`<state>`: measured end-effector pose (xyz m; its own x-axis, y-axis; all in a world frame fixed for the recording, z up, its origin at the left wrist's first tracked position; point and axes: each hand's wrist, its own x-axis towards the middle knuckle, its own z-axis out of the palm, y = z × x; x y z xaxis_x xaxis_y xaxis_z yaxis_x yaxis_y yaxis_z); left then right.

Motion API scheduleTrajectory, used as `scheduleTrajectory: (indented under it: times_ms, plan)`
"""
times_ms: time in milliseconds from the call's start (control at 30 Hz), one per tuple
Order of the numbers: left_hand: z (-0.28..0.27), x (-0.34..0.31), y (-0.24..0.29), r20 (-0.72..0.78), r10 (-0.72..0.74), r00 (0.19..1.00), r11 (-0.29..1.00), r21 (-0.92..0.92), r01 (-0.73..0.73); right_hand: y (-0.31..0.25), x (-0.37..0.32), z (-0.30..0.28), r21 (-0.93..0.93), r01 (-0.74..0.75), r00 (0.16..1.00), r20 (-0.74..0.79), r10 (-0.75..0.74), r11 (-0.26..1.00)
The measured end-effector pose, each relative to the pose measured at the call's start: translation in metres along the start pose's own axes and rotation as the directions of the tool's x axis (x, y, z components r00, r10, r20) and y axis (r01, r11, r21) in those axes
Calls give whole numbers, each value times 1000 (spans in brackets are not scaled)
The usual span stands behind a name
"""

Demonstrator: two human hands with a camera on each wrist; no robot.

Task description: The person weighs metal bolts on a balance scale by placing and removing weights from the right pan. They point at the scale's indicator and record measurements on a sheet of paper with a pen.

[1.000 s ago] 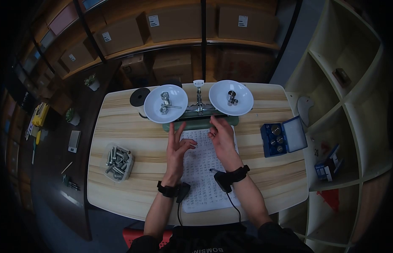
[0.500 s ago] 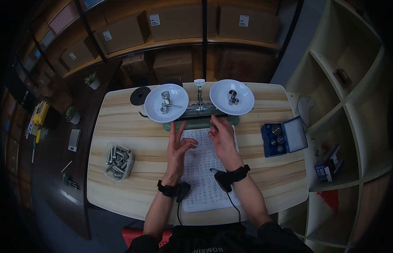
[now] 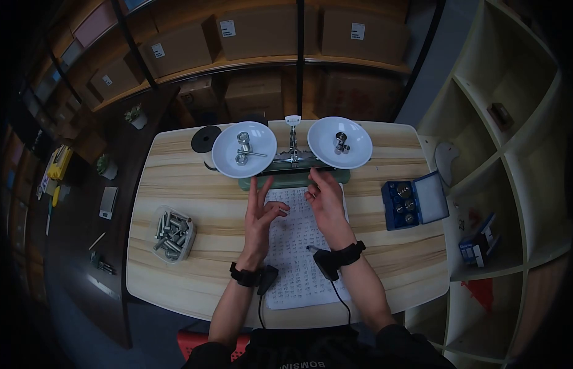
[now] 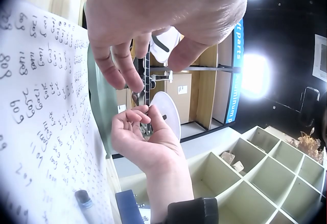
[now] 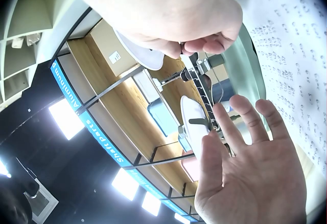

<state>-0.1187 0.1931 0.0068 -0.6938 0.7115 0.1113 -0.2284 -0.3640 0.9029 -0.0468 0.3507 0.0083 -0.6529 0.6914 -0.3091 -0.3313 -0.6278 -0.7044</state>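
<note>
A green balance scale (image 3: 286,179) stands at the table's back with two white pans. Its left pan (image 3: 262,163) carries metal bolts (image 3: 243,138); the right pan (image 3: 326,158) holds a few shiny weights (image 3: 340,142). Just in front of the left pan my left hand (image 3: 257,227) hovers with fingers spread, holding nothing. My right hand (image 3: 328,206) is near the scale's base, fingers loosely curled, thumb and forefinger close together by the beam (image 5: 202,89); nothing shows clearly between them. Handwritten sheets (image 3: 292,277) lie below both hands, with a pen (image 3: 311,248) on them.
Left on the table is a clear tub (image 3: 174,237) of bolts, and a black spool (image 3: 205,139) stands behind. An open blue weight box (image 3: 394,212) sits at right. Cubby shelves (image 3: 483,160) border the table's right side; a dark side table (image 3: 83,246) lies left.
</note>
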Motion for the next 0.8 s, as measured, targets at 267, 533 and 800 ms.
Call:
scheduleTrajectory:
  times_ms: [267,533,800]
  plan:
    - [0,0,1,0,0,1000,1000,-2,0,-4,-3,2,15,-9,1000,-18,9,1000]
    - [0,0,1,-10,4,1000,1000,-8,-4,-4,-6,4,56,-32,999,-25,34,998]
    - [2,0,3,-9,4,1000,1000,-7,-4,-4,-3,1,87,-46,998,-30,49,995]
